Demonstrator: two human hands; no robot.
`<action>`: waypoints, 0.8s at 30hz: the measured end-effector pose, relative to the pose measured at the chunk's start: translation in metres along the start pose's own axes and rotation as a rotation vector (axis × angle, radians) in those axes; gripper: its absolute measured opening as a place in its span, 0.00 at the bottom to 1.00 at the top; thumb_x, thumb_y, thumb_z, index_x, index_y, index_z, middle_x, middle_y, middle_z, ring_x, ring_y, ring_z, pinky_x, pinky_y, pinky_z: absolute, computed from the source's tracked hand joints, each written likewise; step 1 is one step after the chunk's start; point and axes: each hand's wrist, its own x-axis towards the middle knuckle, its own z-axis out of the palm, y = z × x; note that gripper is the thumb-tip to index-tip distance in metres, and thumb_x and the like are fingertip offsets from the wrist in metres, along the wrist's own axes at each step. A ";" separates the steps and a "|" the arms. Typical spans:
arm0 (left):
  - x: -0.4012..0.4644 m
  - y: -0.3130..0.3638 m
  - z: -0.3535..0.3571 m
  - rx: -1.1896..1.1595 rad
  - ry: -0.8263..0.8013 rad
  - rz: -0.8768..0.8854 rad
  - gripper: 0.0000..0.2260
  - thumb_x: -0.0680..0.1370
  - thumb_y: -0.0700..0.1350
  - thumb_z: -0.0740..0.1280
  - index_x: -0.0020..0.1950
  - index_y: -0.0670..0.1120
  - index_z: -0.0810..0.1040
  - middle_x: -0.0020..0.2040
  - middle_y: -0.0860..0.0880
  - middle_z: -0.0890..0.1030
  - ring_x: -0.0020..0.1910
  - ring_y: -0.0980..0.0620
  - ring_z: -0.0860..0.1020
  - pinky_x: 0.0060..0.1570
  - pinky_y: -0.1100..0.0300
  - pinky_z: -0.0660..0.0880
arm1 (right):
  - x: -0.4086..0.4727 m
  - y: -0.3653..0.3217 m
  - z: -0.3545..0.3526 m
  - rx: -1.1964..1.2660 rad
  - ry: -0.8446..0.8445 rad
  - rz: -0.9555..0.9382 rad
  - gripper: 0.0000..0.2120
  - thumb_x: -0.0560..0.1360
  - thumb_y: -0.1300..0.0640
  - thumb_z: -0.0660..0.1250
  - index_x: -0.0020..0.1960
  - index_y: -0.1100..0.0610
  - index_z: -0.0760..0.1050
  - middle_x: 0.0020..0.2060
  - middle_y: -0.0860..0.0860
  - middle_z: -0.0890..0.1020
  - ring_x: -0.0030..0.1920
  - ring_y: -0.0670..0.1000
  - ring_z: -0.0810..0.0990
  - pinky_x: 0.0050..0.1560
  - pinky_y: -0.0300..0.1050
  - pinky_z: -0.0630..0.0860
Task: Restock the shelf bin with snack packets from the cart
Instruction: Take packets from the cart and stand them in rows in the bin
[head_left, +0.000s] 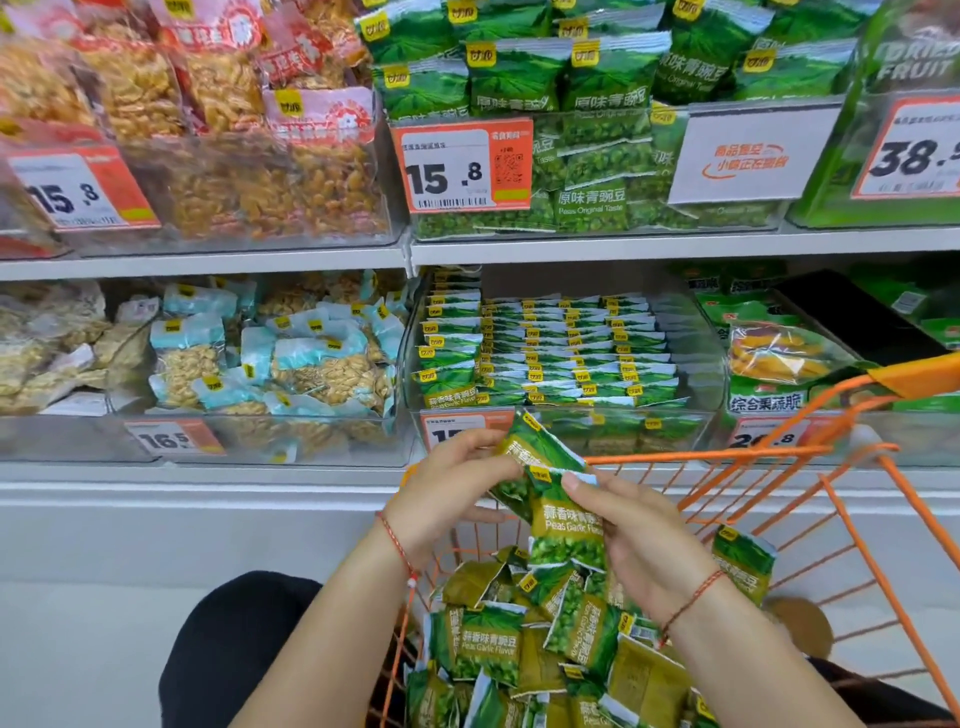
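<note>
My left hand (452, 491) pinches a green garlic-pea packet (535, 449) by its left side, held tilted above the cart. My right hand (641, 540) grips a second green packet (569, 525) that hangs just below and overlaps the first. Both hands are over the orange wire cart (852, 499), which holds several loose green pea packets (524, 639). Straight ahead on the lower shelf is the clear bin (711, 384), with rows of the same green packets (561, 353) standing on edge inside it.
Left of the bin is a clear bin of blue peanut packets (270, 358). A bin of fruit-crisp bags (779, 358) stands to the right. The upper shelf (571, 247) carries green pea packs and orange snack bags behind price tags. The cart's rim lies close to the shelf front.
</note>
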 end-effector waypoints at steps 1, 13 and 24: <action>-0.001 0.003 -0.005 0.045 -0.029 -0.007 0.08 0.78 0.39 0.65 0.53 0.51 0.74 0.50 0.50 0.80 0.43 0.60 0.79 0.48 0.56 0.80 | -0.001 -0.001 0.001 -0.031 -0.008 -0.013 0.24 0.70 0.64 0.70 0.65 0.67 0.71 0.47 0.55 0.85 0.43 0.46 0.83 0.40 0.35 0.78; 0.023 0.010 -0.084 -0.149 0.246 0.167 0.23 0.69 0.49 0.75 0.59 0.40 0.76 0.54 0.44 0.82 0.54 0.48 0.80 0.49 0.56 0.76 | 0.041 -0.055 0.038 0.170 0.099 0.083 0.10 0.81 0.62 0.57 0.59 0.54 0.73 0.40 0.52 0.79 0.33 0.50 0.80 0.28 0.41 0.78; 0.042 0.000 -0.121 -0.423 0.404 0.233 0.20 0.68 0.45 0.71 0.57 0.42 0.75 0.48 0.44 0.82 0.45 0.49 0.80 0.45 0.55 0.72 | 0.127 -0.079 0.090 -1.313 -0.061 -0.237 0.15 0.72 0.46 0.71 0.52 0.55 0.81 0.54 0.50 0.80 0.44 0.47 0.74 0.44 0.40 0.70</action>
